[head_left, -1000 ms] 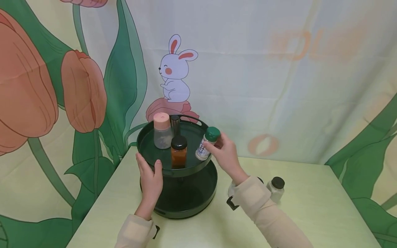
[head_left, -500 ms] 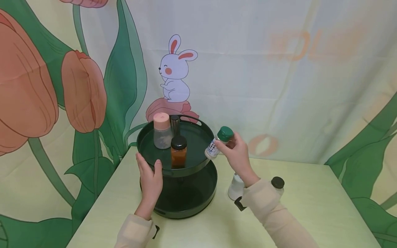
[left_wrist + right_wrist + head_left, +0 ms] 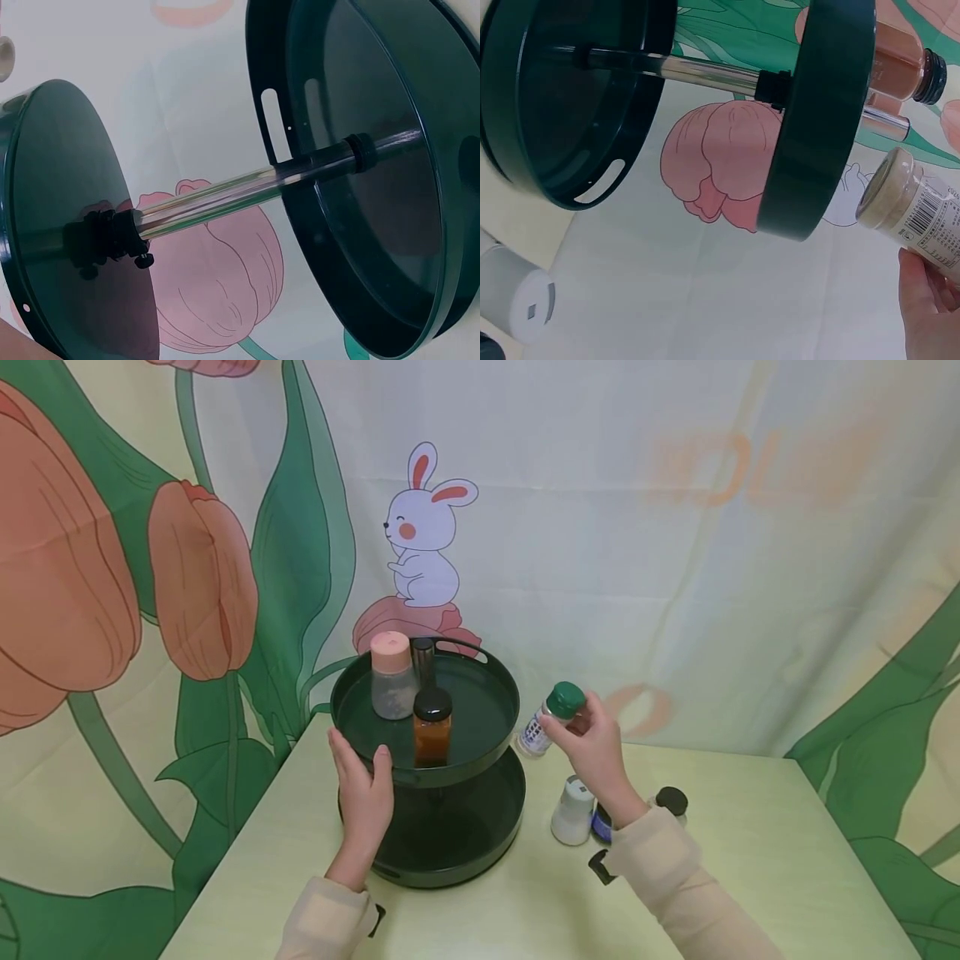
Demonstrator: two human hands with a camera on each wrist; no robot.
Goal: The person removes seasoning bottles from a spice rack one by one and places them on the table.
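My right hand [image 3: 596,752] pinches a seasoning bottle [image 3: 534,737] with a green cap and a printed white label. The bottle leans, its base toward the tray, just off the right side of the upper tier. In the right wrist view the bottle [image 3: 922,210] shows its barcode and base, apart from the tier. Fingers straight, my left hand [image 3: 365,793] rests against the front left rim of the dark green two-tier tray [image 3: 480,710]. On the upper tier stand a pink-capped jar [image 3: 392,689], a black-capped jar of orange-brown contents [image 3: 432,739] and a slim dark bottle [image 3: 424,664].
Right of the tray, on the pale table [image 3: 495,918], stand a white-topped shaker [image 3: 573,818], a partly hidden blue container [image 3: 602,827] and a black-capped jar [image 3: 672,802]. A metal post [image 3: 217,202] joins the tiers. A printed cloth [image 3: 570,568] hangs behind.
My right hand has carried the green-capped bottle rightward, from over the upper tier to outside its rim, and lately a little lower. The left hand has stayed at the rim.
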